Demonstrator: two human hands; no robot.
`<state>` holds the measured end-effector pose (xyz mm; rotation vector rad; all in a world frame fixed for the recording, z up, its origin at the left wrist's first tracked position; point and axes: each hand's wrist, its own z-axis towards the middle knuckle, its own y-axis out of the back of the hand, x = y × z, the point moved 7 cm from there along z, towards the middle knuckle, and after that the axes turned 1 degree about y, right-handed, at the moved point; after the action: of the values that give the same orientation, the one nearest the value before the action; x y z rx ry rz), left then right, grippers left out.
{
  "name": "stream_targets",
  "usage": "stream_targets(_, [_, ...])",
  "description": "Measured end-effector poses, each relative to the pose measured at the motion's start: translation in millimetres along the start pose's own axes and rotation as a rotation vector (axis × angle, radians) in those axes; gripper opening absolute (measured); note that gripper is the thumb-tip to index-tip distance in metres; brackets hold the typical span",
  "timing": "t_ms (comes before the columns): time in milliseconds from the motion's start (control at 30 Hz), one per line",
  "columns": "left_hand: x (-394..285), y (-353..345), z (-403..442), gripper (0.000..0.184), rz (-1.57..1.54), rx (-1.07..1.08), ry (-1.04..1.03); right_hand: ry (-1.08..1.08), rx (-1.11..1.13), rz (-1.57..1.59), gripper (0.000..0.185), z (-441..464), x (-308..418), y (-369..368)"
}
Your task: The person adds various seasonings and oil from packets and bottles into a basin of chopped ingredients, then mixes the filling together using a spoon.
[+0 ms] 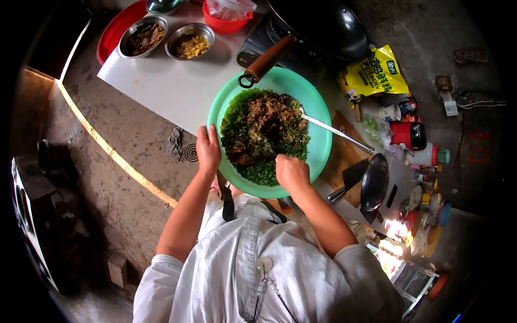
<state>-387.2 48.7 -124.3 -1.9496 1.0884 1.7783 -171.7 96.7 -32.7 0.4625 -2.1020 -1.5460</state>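
Observation:
A large light-green basin (321, 137) holds chopped greens (264, 172) and a brown minced mixture (266, 116). My left hand (208, 149) grips the basin's left rim, thumb on top. Over the lower right part of the greens, my right hand (292, 172) is closed; whatever its fingers hold is too hidden to name. A metal ladle (339, 131) rests in the basin, its bowl in the mixture and its handle over the right rim. Neither hand touches the ladle.
Two metal bowls of food (143, 36) (190, 41) stand on the white table (156, 91). Beyond the basin, a black wok (328, 27) points its wooden handle at it. On the right are a yellow packet (379, 72), a cleaver (353, 175), a dark pan (375, 183) and several jars.

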Motion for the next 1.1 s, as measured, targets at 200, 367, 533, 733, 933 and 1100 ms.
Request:
stream_targets(200, [4, -1, 0, 0.031, -0.008, 0.005, 0.006, 0.023, 0.029, -0.102, 0.022, 2, -49, -32])
stream_targets(367, [-2, 1, -3, 0.031, -0.028, -0.008, 0.005, -0.194, -0.045, -0.212, 0.019, 9, -89, 31])
stream_targets(533, [-2, 1, -2, 0.030, 0.007, -0.007, 0.023, -0.339, 0.187, -0.254, 0.016, -12, -107, -17])
stream_targets(733, [-10, 3, -6, 0.031, 0.015, 0.003, 0.047, -0.165, 0.064, 0.238, 0.019, 2, -28, -5])
stream_targets(933, [-2, 2, -3, 0.031, 0.007, -0.022, 0.012, -0.153, -0.041, -0.136, 0.017, 45, -55, 15])
stream_targets(1100, [-9, 5, -5, 0.031, 0.022, -0.047, 0.014, -0.105, 0.218, -0.152, 0.015, -2, -27, -31])
